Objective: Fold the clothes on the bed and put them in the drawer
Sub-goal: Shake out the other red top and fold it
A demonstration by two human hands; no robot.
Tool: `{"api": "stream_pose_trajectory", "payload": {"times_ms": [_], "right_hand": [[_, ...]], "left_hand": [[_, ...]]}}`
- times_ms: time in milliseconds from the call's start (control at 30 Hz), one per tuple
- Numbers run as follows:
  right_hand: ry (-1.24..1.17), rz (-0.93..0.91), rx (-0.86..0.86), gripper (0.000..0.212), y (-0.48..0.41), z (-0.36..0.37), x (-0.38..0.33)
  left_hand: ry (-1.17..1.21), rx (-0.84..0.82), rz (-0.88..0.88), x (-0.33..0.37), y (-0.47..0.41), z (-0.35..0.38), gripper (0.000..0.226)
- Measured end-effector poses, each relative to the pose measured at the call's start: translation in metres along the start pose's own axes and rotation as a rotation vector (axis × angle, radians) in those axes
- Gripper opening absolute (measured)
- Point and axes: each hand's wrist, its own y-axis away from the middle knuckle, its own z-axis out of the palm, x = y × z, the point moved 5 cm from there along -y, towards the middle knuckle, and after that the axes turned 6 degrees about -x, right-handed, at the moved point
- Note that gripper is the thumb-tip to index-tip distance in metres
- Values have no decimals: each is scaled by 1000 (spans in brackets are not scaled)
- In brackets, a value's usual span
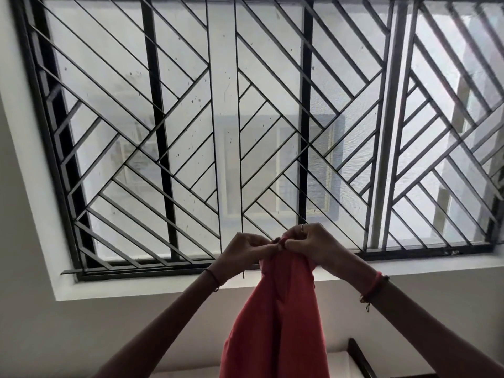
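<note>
Grip: the left hand [245, 252] and right hand [313, 244] are raised side by side, knuckles almost meeting, each with thumb and curled fingers pinching the bunched top edge of one garment
Garment: a coral-red garment [275, 323] hangs straight down from the two pinches, narrow at the top and widening between the forearms; it is held up in the air in front of the person
Wrists: a thin thread band [214, 279] circles the left wrist; a red bracelet [375, 289] with a loose tail sits on the right wrist, and a ring [302, 227] shows on one right finger
Behind the hands: a wide window [223, 132] fills most of the view, covered by a dark metal grille [305, 105] of upright and diagonal bars; a pale building [300, 165] shows hazily through it
Below the window: a white sill [136, 285] and under it a plain pale wall [81, 336]
Lower right: a dark edge [360, 358] slants beside a white surface [338, 364]; both are cut off by the frame and I cannot tell what they belong to
Hard to make out: the garment's lower part runs off the bottom of the view, so its type cannot be told; the fingertips are partly buried in the cloth; hands and arms are dark against the bright window
</note>
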Motion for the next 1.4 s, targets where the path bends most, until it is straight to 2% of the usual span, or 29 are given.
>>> {"api": "stream_pose_trajectory", "payload": {"times_ms": [100,333,433,567,767,933,1000,1100,1167,1267,1333,1400], "right_hand": [[-14,17,11,23,-2,8,3],[-335,27,-38,24,-7,7,5],[-371,-14,-40,21,-9,5,4],[-341,-9,-45,12,-5,0,-1],[-284,-10,-138,4,-3,7,2],[-270,21,-57,4,-2,5,10],[-276,30,-41,7,-1,6,11],[-325,52,-81,7,1,12,14],[-339,49,-85,6,2,16,16],[-276,51,-44,18,6,19,17],[-201,60,-45,24,11,21,18],[-155,53,-56,17,14,20,18]], "left_hand": [[87,-45,-32,-2,3,9,18],[161,35,-52,3,7,7,13],[176,54,-42,4,7,1,13],[224,54,-45,5,8,-2,12],[259,14,-69,2,11,2,31],[257,-31,-24,-1,13,6,35],[262,-19,-29,-3,15,6,43],[272,39,-67,-6,15,9,26],[295,87,-90,-9,14,9,24],[392,121,-153,-13,12,8,24],[406,77,-164,-13,9,6,24],[359,-35,-134,-9,8,6,26]]}}
